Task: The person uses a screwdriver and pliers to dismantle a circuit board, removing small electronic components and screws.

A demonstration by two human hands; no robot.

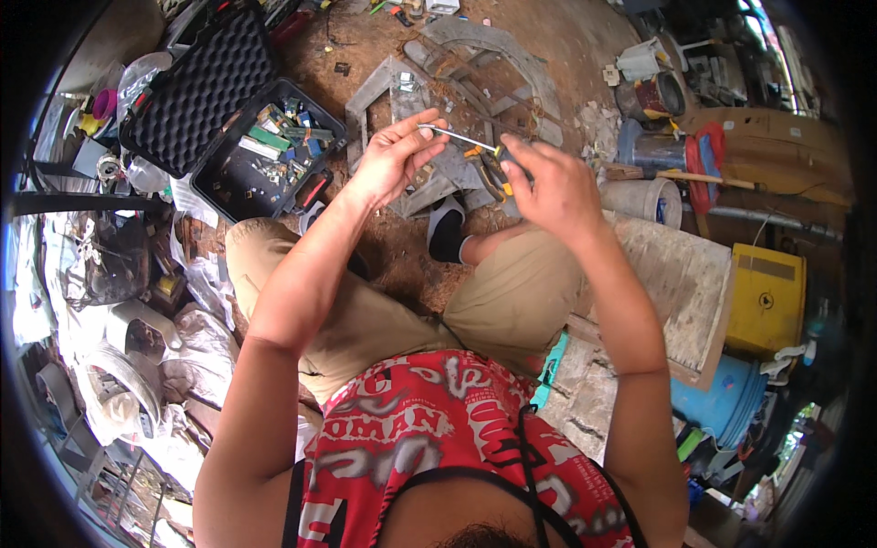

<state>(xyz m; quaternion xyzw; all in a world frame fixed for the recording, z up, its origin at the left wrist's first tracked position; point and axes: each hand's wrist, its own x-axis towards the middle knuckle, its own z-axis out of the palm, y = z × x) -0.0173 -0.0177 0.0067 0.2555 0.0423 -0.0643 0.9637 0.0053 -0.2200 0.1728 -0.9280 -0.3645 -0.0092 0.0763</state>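
Observation:
A screwdriver (pixel 466 138) with a thin metal shaft spans the gap between my two hands, above the ground in front of my crossed legs. My right hand (pixel 554 187) is closed around its handle end, where a bit of yellow shows and the rest is hidden by the fingers. At the other end, the thumb and forefinger of my left hand (pixel 402 157) pinch the shaft near its tip, with the other fingers loosely curled. Just below the shaft, pliers (pixel 490 175) with yellow and black handles rest on a worn wooden frame (pixel 429 194).
To the left lies an open black case (pixel 239 208) with a foam-lined lid (pixel 206 82), holding circuit boards (pixel 267 137) and small parts. A wooden board (pixel 667 283), a yellow box (pixel 764 297) and a blue bucket (pixel 722 400) crowd the right. Plastic bags and scrap line the left edge.

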